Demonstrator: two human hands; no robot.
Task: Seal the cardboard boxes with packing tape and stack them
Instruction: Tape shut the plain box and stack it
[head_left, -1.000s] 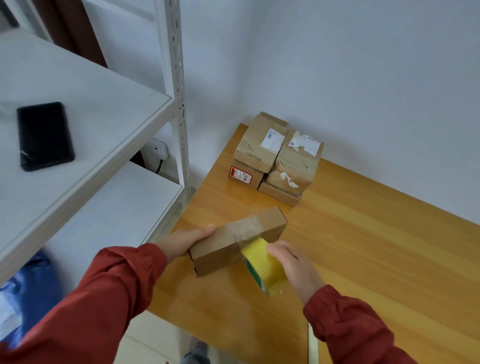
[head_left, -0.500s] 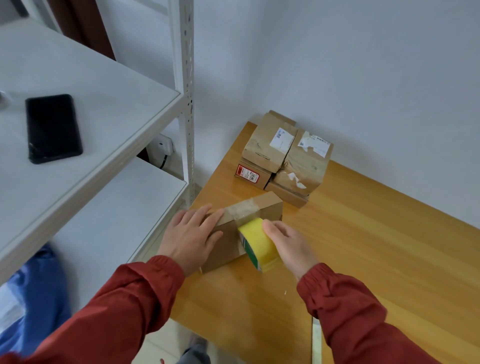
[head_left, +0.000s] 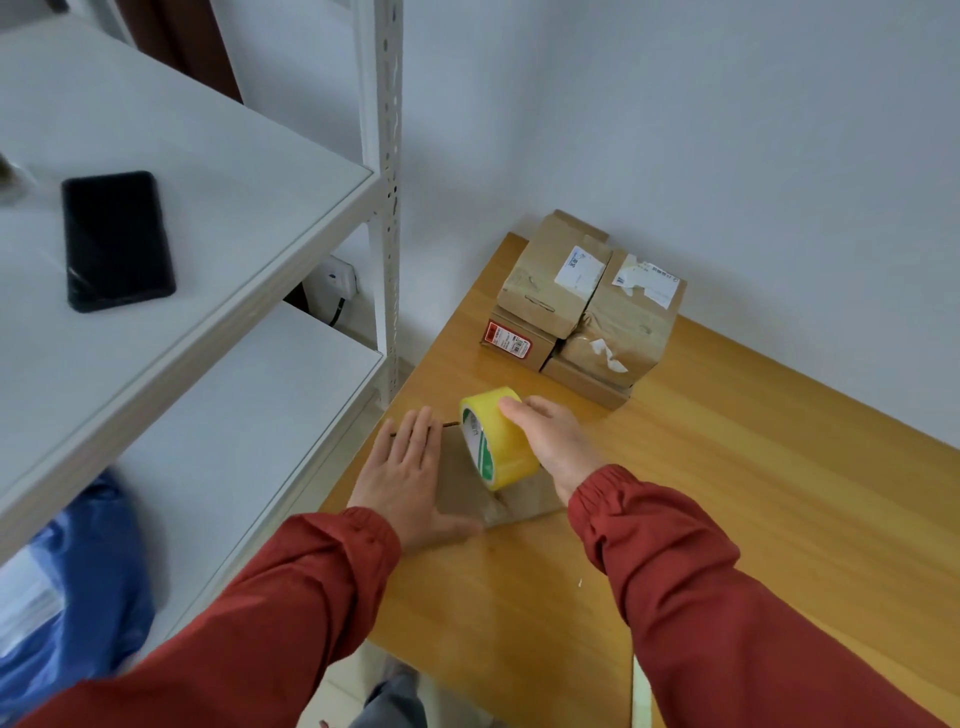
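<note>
Left hand (head_left: 405, 483) presses flat on the cardboard box (head_left: 524, 501); right hand (head_left: 558, 441) grips the tape roll (head_left: 496, 441).

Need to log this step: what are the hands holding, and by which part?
The right hand grips the tape roll round its outer rim. The left hand holds nothing; it presses flat on the box.

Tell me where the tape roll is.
Centre of the head view: the right hand holds the tape roll on the box at the table's left edge, beside the flat left hand.
</note>
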